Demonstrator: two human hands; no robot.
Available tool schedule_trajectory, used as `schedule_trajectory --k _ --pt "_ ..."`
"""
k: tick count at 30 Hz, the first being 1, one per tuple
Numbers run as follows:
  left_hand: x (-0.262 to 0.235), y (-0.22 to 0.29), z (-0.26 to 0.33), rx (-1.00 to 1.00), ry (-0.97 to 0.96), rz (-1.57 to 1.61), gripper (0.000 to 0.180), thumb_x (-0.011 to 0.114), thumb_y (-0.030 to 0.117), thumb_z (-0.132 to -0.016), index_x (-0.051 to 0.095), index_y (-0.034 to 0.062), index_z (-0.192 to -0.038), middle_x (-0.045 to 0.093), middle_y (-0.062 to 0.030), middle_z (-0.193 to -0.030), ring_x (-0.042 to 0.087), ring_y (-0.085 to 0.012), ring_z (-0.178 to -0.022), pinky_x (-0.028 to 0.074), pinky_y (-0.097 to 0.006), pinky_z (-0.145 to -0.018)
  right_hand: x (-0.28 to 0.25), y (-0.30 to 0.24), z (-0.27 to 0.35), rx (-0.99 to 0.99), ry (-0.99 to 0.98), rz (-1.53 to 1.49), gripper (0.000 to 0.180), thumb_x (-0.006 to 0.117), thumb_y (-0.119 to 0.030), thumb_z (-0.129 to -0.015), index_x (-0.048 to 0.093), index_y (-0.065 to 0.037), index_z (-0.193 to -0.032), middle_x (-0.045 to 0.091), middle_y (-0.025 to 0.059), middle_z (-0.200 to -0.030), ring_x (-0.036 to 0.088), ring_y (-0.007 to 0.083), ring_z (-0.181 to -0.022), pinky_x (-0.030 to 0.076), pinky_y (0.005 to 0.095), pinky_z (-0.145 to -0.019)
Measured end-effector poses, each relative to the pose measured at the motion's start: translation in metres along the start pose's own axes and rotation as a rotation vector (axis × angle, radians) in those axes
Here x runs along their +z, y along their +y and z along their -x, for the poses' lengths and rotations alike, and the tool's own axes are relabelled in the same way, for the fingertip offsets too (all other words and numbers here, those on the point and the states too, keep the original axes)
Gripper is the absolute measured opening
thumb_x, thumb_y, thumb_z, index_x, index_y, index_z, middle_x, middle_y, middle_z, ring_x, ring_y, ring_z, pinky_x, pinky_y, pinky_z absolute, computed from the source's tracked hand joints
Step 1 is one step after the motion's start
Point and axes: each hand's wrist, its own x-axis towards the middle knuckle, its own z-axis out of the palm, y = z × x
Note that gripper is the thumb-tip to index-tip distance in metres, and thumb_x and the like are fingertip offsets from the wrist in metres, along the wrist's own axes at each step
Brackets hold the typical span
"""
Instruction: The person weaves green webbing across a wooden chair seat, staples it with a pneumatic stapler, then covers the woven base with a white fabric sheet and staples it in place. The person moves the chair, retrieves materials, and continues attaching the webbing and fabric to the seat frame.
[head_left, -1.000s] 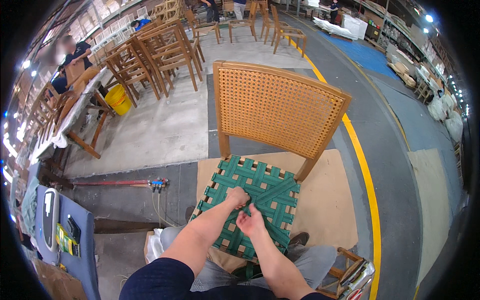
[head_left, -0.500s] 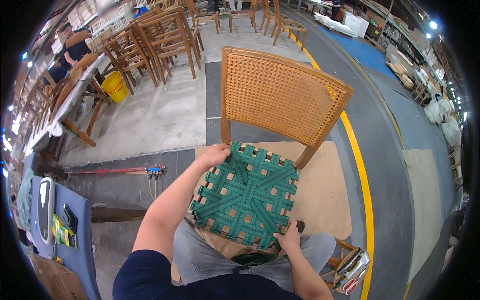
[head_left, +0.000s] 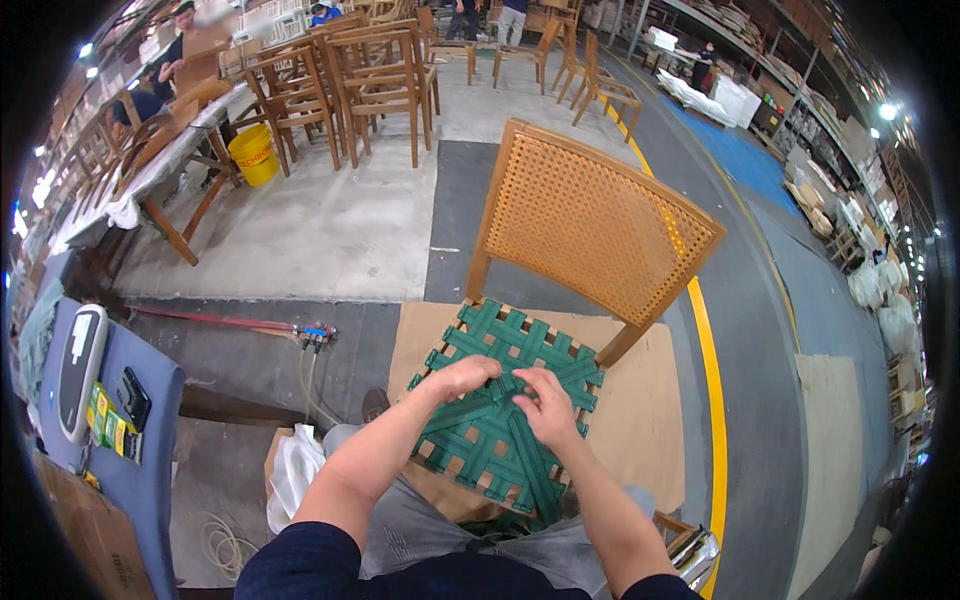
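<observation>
In front of me is a wooden chair with a cane back (head_left: 600, 215) and a seat of woven green webbing (head_left: 490, 455). Diagonal straps cross over the weave near its middle. Close to that crossing, my left hand (head_left: 466, 380) is closed, its fingertips pinching a green webbing strap (head_left: 507, 384); part of the strap is hidden by the fingers. Just to the right, my right hand (head_left: 548, 408) hovers over the crossing, thumb and forefinger apart beside the strap. One diagonal strap runs from the middle to the near edge of the seat.
Beneath the chair lies brown cardboard (head_left: 640, 450). At left, a blue padded surface (head_left: 150, 400) carries a grey-white device, a black object and yellow-green packets. A red hose (head_left: 230, 320) with blue fittings crosses the floor. Beyond stand a yellow bucket (head_left: 253, 157), wooden chairs (head_left: 375, 85) and people.
My left hand has come from the far left corner of the seat to its middle. My right hand has left the near right edge and moved up beside it. The view has shifted.
</observation>
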Motion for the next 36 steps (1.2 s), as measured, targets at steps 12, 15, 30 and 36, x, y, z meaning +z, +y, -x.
schedule_trajectory --k 12,15,30,36 --pt "0.044 0.010 0.030 0.426 0.423 0.598 0.011 0.068 0.015 -0.104 0.065 0.0046 -0.103 0.058 0.0071 -0.086 0.049 -0.0026 -0.078 0.041 -0.022 -0.069 0.004 -0.006 -0.063 0.079 -0.046 0.036 0.016 0.073 -0.012 -0.097 0.071 -0.003 -0.110 0.074 0.0113 -0.102 0.073 0.0253 -0.090 0.057 0.0369 -0.081" --pt "0.040 0.010 0.026 0.406 0.426 0.632 0.007 0.068 0.016 -0.105 0.066 0.0096 -0.101 0.059 0.0079 -0.087 0.050 -0.0028 -0.076 0.040 -0.023 -0.064 0.008 -0.007 -0.062 -0.066 0.062 -0.012 0.015 0.074 -0.007 -0.096 0.072 -0.004 -0.110 0.075 0.0103 -0.101 0.072 0.0219 -0.088 0.057 0.0347 -0.078" --pt "0.055 0.003 0.019 0.674 0.787 -0.148 0.035 0.075 0.008 -0.095 0.064 0.0061 -0.128 0.072 -0.0055 -0.111 0.070 -0.0258 -0.107 0.056 -0.037 -0.086 -0.003 0.004 -0.074 -0.177 -0.037 0.137 0.010 0.072 -0.004 -0.094 0.073 -0.003 -0.104 0.070 0.0108 -0.102 0.071 0.0275 -0.084 0.057 0.0365 -0.073" --pt "0.106 -0.032 -0.010 0.224 0.434 0.860 0.036 0.063 0.024 -0.109 0.062 0.0017 -0.137 0.070 0.0004 -0.116 0.064 -0.0101 -0.099 0.054 -0.031 -0.090 0.004 0.033 -0.097 0.030 -0.184 0.146 0.009 0.072 -0.008 -0.094 0.073 -0.003 -0.102 0.069 0.0118 -0.099 0.069 0.0287 -0.085 0.055 0.0395 -0.077"
